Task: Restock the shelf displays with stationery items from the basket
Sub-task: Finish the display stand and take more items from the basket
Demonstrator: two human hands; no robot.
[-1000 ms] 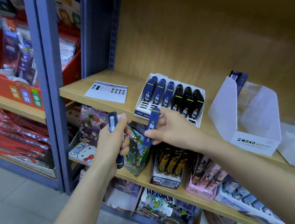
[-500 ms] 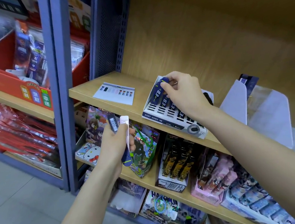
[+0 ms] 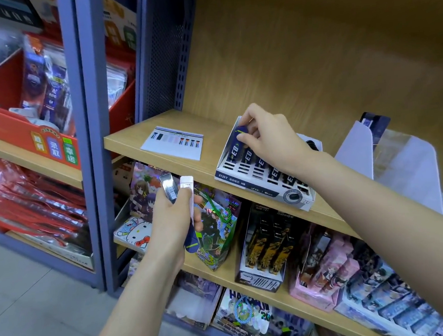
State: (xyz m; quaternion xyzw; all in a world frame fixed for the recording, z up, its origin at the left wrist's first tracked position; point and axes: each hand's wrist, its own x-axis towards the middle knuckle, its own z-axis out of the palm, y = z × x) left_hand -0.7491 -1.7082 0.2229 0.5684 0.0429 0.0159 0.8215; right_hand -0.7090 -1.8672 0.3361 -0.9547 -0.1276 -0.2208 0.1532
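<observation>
Navy lead case point(image 3: 235, 144): at the far-left slot of the white display tray point(image 3: 242, 178), which sits on the upper shelf board point(image 3: 133, 139). The case lies along the slot beside a row of like cases, its top end at the tray's back corner. The right hand point(image 3: 268, 140) pinches that top end between thumb and curled fingertips. Cannot tell whether the case is fully seated.

Left hand point(image 3: 171, 219): below the shelf edge, fingers wrapped round two spares held upright, a dark spare case point(image 3: 169, 189) with a barcode and a pale spare case point(image 3: 188, 197).

Step in hand, as I judge it: bedding one case into the tray. Restock is partly done, with stock waiting in the other fist. The next move likely calls for pressing the case level with its neighbours, letting go, then reaching across to draw a spare from the left hand. Free slots are hard to judge because the right wrist and forearm cover much of the tray.

Around:
- A printed card point(image 3: 172, 143) lies flat left of the tray, apart from it.
- A white box point(image 3: 357, 152) with clear sides stands to the right, near the forearm.
- A gift bag point(image 3: 217, 229) sits on the lower shelf just behind the left hand.
- The basket is not in view.

Possible snag — the tray's left wall sits close against the slot.
</observation>
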